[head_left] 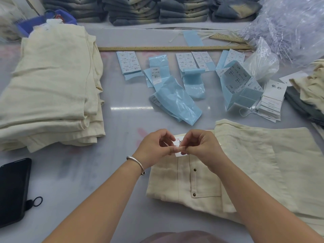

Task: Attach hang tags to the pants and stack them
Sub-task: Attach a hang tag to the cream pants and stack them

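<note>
Cream pants [219, 172] lie folded at 5 o'clock on the table [122, 120], waistband and snap pocket toward the person. Both hands meet over the waistband edge: left hand [154, 146] and right hand [201, 146] each have fingertips curled inward, pinching at a white hang tag [179, 148] between them; whether they hold the tag itself or its loop string cannot be told. Judgement: this pair is mid-attachment, tag not yet fastened. Stack of folded cream pants [52, 95] at 10 o'clock, several deep, reads as the finished pile, though no tags show on it from here. More loose cream and grey cloth [308, 95] at 3 o'clock, likely waiting. So work looks partly done, with an unknown count left. Supply of hang tags [270, 102] fanned at 2 o'clock, near the pants. Blue-backed size label sheets [128, 62] and peeled blue backing [177, 102] scattered from 12 to 1 o'clock. Long wooden ruler [175, 48] beyond them. Clear plastic fastener heap [289, 23] at 1 o'clock. Black phone [12, 190] at 8 o'clock. The path from hands to the 10 o'clock stack holds nothing in the way; the phone lies below it.
</note>
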Tool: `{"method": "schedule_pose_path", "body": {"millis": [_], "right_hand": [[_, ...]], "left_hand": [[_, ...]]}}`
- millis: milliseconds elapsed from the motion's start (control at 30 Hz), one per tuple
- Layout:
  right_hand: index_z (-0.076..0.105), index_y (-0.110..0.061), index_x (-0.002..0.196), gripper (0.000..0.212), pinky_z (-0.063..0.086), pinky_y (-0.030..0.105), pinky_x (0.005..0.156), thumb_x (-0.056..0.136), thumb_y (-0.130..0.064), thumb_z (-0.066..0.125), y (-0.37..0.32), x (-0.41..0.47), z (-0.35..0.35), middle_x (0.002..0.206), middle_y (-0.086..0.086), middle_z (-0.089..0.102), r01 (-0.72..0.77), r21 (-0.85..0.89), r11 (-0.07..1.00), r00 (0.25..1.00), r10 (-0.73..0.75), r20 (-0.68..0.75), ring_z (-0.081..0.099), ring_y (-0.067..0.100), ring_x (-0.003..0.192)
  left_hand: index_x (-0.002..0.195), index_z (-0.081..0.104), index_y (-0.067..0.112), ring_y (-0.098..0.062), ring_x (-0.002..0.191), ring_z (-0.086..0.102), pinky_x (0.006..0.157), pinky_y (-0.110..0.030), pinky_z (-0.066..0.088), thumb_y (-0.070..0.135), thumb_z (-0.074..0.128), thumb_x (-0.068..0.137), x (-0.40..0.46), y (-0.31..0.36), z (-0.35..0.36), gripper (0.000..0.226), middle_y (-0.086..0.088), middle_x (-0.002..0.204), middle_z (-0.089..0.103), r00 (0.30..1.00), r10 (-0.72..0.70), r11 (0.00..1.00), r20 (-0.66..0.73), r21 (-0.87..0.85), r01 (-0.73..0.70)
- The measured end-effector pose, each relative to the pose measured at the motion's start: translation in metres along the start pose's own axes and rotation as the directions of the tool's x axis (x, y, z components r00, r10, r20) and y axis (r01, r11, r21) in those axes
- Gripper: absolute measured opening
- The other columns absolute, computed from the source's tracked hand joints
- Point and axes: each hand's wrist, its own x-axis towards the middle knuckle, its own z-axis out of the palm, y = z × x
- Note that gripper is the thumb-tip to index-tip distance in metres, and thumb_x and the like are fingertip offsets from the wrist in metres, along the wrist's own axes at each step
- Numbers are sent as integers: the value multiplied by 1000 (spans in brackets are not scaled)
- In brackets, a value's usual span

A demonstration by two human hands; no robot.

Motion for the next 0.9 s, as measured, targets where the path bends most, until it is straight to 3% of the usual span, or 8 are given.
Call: {"method": "schedule_pose_path", "body": {"millis": [100,200,300,367,467,667,767,900], "right_hand": [[66,-9,85,18,53,25,64,78,5,74,-3,-5,-7,71,6,73,-23,-44,999,1000,23,-11,68,18,64],[64,-31,99,28,51,23,73,80,-15,78,1,-18,-42,82,-2,74,-48,-332,942,965,-42,-259,68,9,74],[55,-20,126,56,46,43,92,79,-42,76,14,-48,-100,118,12,61,-479,-538,694,765,29,-643,55,29,113],[42,-10,137,88,40,50,97,72,-62,72,23,-72,-129,131,22,46,-756,-462,464,601,212,-771,41,41,124],[32,-3,141,108,40,46,96,66,-69,73,28,-95,-138,136,24,42,-828,-335,449,523,406,-749,42,41,125],[66,3,109,35,59,41,68,76,-1,75,14,-107,-119,100,22,72,-486,291,824,699,567,-436,71,31,76],[66,-4,108,34,59,34,60,77,8,65,-15,-103,-94,99,17,74,-238,389,890,842,389,-374,72,29,79],[72,-16,99,36,57,33,62,68,4,68,-42,-97,-53,98,14,73,-70,474,878,973,166,-162,73,26,81]], "left_hand": [[85,61,28,-5,69,59,64,-11,44,32,84,73,-3,-2,2,26,10,92,64,987,61,972,-147,233,-26],[86,56,33,-5,79,56,69,-18,42,32,79,75,-10,-4,-2,25,9,100,56,953,122,924,-276,383,-8],[112,54,26,-14,107,47,86,-27,43,58,77,65,-20,-13,-3,61,4,114,49,950,-2,841,-312,513,170],[130,42,23,-22,120,40,93,-34,41,69,74,57,-28,-19,6,93,-1,123,44,943,-149,776,-299,555,299],[143,23,19,-30,124,41,95,-37,42,64,79,58,-36,-24,26,111,-8,129,40,928,-217,758,-302,546,355],[110,43,13,-24,94,57,64,-27,41,31,85,67,-35,-22,41,63,2,98,56,905,-309,889,-292,249,383],[83,66,16,-14,73,66,54,-21,47,19,82,67,-38,-19,38,23,5,78,67,912,-354,918,-207,110,381],[84,73,12,-20,71,71,66,-33,58,21,77,49,-55,-14,40,36,-7,83,75,914,-391,906,-109,-219,361]]}}
